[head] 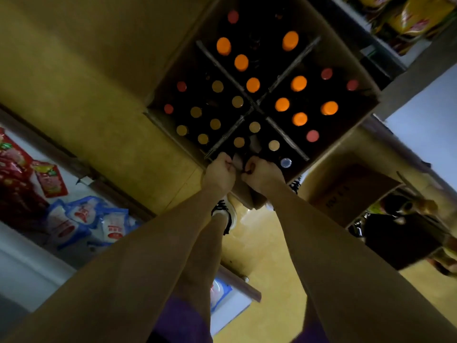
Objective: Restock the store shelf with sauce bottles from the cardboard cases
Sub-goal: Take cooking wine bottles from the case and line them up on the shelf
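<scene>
In the near case (294, 167), both hands' (220, 173) (263, 175) grip clenches something dark; four caps (254, 127) visible.

Blue-white pouches (86, 219), red packets (17, 174)

Dim, warm-toned wide-angle view. The interior of the cardboard case (259, 95) is nearly black, with only the bottle caps (223, 46) catching light as orange, red and gold discs. The yellow floor (86, 82) is evenly lit, without hard shadows. Straight edges bow and tilt toward the corners. Packets (84, 219) at left and forearms nearby appear soft and slightly blurred.
</scene>
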